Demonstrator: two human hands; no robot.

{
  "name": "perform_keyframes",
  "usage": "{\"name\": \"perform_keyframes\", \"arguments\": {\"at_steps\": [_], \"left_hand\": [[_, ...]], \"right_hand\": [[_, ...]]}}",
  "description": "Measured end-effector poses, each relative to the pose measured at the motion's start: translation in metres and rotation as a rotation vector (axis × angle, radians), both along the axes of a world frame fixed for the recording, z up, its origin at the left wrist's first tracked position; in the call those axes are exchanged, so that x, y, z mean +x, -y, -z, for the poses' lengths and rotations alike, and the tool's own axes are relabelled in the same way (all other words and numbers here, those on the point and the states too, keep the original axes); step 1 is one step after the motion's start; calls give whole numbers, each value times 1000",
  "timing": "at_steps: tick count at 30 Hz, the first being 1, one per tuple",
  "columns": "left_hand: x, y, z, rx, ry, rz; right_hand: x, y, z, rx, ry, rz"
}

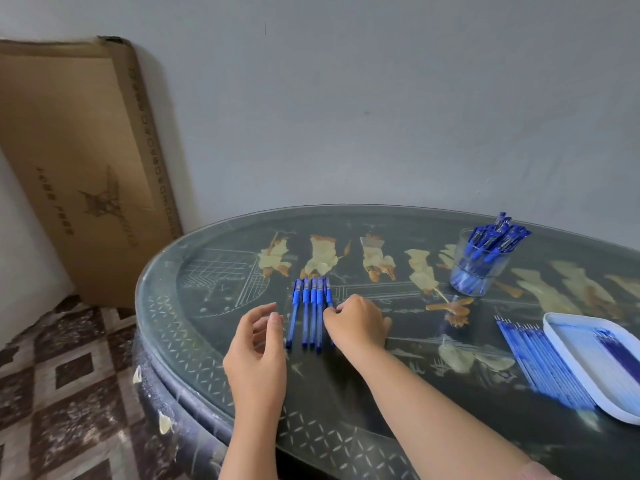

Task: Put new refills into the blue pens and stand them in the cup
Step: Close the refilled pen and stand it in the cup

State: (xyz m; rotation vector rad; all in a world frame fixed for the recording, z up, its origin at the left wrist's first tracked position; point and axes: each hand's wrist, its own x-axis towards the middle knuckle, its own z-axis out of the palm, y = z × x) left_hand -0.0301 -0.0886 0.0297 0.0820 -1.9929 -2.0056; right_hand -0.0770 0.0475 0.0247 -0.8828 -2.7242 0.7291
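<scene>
Right hand (356,323) pinches rightmost blue pen (327,293); cardboard box (79,161) lettering illegible.

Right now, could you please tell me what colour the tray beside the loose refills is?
The tray is white, smeared blue inside; the head view shows it.

Your one head-worn wide-angle camera looks forward and down, close over the dark oval glass-topped counter (329,393), facing the grey wall (381,98).
</scene>
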Motion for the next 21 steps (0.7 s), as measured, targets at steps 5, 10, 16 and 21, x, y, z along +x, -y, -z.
{"name": "perform_keyframes", "arguments": {"at_steps": [5, 10, 16, 21], "left_hand": [[3, -1, -2, -9, 5, 8], [2, 0, -2, -56, 15, 12], [1, -4, 0, -242, 46, 107], [-1, -4, 1, -285, 50, 81]], "right_hand": [[3, -2, -13, -8, 22, -13], [5, -5, -10, 12, 0, -32], [14, -18, -5, 3, -40, -56], [36, -44, -12, -58, -79, -70]]}}
